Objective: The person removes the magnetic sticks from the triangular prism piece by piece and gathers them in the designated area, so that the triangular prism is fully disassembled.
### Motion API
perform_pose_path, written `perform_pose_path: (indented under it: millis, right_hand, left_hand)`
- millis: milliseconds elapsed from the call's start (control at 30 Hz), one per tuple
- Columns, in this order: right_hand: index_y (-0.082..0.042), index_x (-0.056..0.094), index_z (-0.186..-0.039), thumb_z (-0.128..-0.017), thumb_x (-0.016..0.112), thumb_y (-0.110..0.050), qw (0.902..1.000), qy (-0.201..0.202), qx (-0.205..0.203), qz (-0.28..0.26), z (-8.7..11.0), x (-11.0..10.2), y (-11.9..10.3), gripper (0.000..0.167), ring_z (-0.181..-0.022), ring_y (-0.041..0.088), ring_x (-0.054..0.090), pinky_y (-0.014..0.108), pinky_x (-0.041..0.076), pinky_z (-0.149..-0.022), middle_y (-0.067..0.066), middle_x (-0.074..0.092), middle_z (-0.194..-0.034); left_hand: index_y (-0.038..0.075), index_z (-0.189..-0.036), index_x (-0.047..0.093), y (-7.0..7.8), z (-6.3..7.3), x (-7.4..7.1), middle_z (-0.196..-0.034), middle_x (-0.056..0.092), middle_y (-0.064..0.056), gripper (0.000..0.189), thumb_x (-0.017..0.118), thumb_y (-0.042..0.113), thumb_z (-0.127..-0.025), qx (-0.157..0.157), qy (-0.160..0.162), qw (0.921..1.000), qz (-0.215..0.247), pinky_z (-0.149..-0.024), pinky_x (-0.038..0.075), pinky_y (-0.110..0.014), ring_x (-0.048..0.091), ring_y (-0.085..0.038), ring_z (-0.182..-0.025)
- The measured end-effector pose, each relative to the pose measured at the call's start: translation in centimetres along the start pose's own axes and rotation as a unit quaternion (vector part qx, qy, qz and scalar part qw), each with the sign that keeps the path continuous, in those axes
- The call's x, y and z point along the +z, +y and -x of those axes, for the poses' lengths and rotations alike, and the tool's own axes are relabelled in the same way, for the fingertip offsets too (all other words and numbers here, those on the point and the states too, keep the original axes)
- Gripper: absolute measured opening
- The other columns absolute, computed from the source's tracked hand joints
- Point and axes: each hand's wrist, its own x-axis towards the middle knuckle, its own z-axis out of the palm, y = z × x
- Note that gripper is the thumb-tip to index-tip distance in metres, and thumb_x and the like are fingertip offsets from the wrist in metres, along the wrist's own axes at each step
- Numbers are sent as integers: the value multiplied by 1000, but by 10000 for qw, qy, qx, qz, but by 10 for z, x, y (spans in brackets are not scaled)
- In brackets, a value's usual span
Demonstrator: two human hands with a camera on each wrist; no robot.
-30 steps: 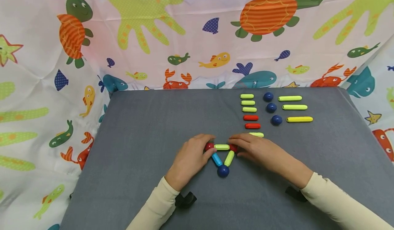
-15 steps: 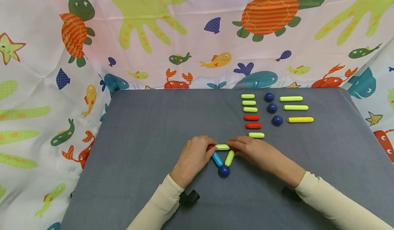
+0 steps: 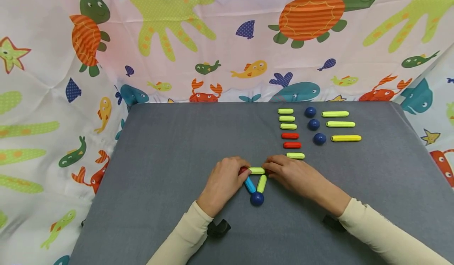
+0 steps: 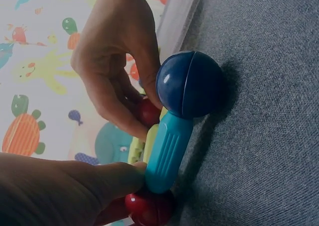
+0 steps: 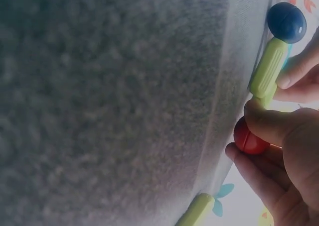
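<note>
A small triangle of toy rods and balls lies between the two hands, with a dark blue ball (image 3: 257,199) at its near corner. A blue rod (image 4: 169,151) runs from that ball to a red ball (image 4: 149,207), which my left hand (image 3: 224,183) pinches between thumb and fingers. My right hand (image 3: 296,176) holds another red ball (image 5: 250,136) at the far right corner, mostly covered from above by the fingers. One light green rod (image 3: 257,171) spans the far side between the hands. A second light green rod (image 3: 261,183) rises from the blue ball towards the right thumb.
Beyond the right hand lies a column of short light green rods (image 3: 288,126) and red rods (image 3: 292,145). Beside it stand several dark blue balls (image 3: 313,124) and longer yellow-green rods (image 3: 340,124). A printed cloth (image 3: 227,40) hangs behind the grey table (image 3: 170,139).
The right fingers have closed further over the right red ball, hiding it from above. The near green rod's upper end has shifted left and stands more upright. The left hand barely moved.
</note>
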Motion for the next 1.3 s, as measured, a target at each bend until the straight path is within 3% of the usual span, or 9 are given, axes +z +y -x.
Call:
perform_pose_path:
  millis: [200,467,833,1033,1300]
  right_hand:
    - [-12,76,-122,-92,86,-16,9997,128,198,34,5,-8,0,32,-102,15,69,35,63,-86,1,70,-116]
    - [-9,74,-124,-84,91,-12,9974,618,368,75,23,-26,12,43,-99,15,71,39,63,-81,2,71,-115]
    - [-6,71,-130,-77,95,-3,9873,949,1221,373,66,-48,39,58,-93,18,68,44,63,-77,8,71,-115]
    - [-5,69,-131,-77,94,-3,9827,818,1610,414,81,-48,51,59,-91,21,68,48,63,-76,9,70,-114]
    - [-5,69,-129,-80,94,-8,9810,553,1809,426,89,-49,66,55,-87,21,67,51,63,-73,8,68,-107]
  left_hand:
    - [14,-105,84,0,1,0,-103,78,1,11,79,21,-98,-73,-21,10000,-44,-67,57,-28,69,-14,-81]
    - [14,-105,84,0,0,2,-102,78,1,11,80,21,-98,-42,27,10000,15,-71,59,-30,70,-13,-83]
    - [12,-108,83,-1,3,0,-101,78,1,15,80,23,-97,32,2,9997,225,-72,58,-27,68,-10,-81]
    - [13,-110,83,-4,4,0,-103,77,1,17,79,24,-98,-40,-103,9997,223,-74,59,-27,68,-10,-84]
    - [12,-114,82,-6,7,-4,-106,77,0,21,79,24,-97,-40,-266,9988,406,-77,60,-29,69,-12,-89]
